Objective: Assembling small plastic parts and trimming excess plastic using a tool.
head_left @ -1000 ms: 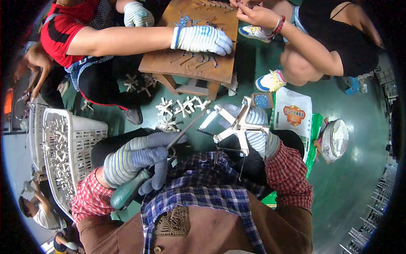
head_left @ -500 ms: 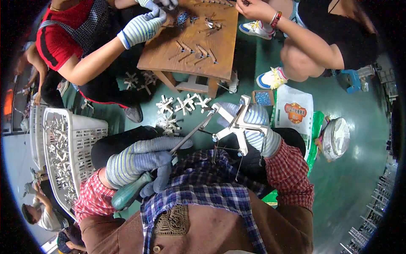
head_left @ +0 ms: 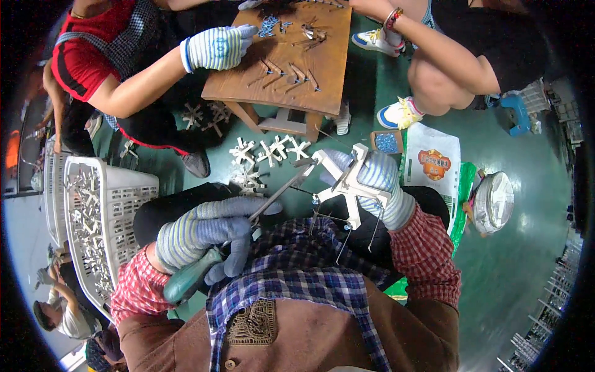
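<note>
Star-shaped white bracket (head_left: pixel 349 186), just right of centre, sits in your gloved right hand (head_left: pixel 380 175); your left hand (head_left: pixel 207 232) grips a green-handled tool (head_left: pixel 191 278). Probably light, stiff; hold its hub (head_left: pixel 352 188), avoiding the thin wires (head_left: pixel 375 230).

Gloves (head_left: pixel 189 239) grey-white striped, thin yellow-green lines; red-white checked oversleeves (head_left: pixel 426 248); brown top (head_left: pixel 328 338), button (head_left: pixel 230 364), openwork patch (head_left: pixel 253 323); blue plaid apron (head_left: pixel 288 291); trousers (head_left: pixel 176 208) seem black, partly hidden.

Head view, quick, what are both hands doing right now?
Left hand: closed, holding a green-handled tool.
Right hand: holding a white star-shaped frame, fingers partly hidden.
</note>
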`<state>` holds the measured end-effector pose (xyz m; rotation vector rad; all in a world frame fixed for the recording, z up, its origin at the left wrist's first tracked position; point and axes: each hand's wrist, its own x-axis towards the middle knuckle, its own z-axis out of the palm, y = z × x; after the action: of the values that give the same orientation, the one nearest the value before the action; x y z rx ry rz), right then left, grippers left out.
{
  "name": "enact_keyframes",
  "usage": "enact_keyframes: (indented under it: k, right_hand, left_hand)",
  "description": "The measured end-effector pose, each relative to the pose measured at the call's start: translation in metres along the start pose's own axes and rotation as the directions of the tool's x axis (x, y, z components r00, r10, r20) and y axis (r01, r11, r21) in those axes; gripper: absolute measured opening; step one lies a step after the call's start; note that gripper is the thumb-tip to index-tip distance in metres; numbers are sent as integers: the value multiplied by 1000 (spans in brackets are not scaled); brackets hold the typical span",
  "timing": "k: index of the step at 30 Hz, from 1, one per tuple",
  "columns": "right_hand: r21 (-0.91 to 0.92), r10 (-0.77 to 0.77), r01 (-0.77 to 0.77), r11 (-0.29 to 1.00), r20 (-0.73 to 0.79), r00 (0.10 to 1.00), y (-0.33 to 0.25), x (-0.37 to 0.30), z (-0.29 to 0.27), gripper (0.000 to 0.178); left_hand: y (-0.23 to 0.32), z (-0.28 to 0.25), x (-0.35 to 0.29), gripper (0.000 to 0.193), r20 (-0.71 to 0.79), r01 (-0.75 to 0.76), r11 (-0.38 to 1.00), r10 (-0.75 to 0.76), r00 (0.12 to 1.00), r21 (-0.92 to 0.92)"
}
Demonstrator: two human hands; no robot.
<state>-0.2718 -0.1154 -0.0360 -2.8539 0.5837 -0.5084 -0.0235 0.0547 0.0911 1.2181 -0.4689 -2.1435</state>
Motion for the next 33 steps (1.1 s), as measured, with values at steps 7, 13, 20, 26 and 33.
enact_keyframes:
  k: [7, 13, 20, 26, 33]
  right_hand:
    - [67, 76, -69, 995, -101, 992, -7, -5, -14, 19]
    - [-64, -160, 163, 985, 50, 986, -9, -13, -20, 13]
    - [60, -250, 242, 968, 232, 940, -5, -21, -10, 12]
    - [281, -217, 162, 946, 179, 960, 0, -21, 2, 16]
    - [840, 244, -536, 90, 503, 829, 13, -75, 114, 18]
  left_hand:
    - [-14, -7, 5, 48, -7, 31, 995, -32, 999, -94]
    - [-15, -17, 5, 48, 35, 80, 997, -81, 996, 17]
    - [-3, -13, 14, 47, -90, 211, 948, -195, 977, 238]
    - [-3, -14, 33, 52, 96, -55, -416, 79, 992, 908]
    - [12, -18, 49, 56, 189, -119, -746, 10, 982, 655]
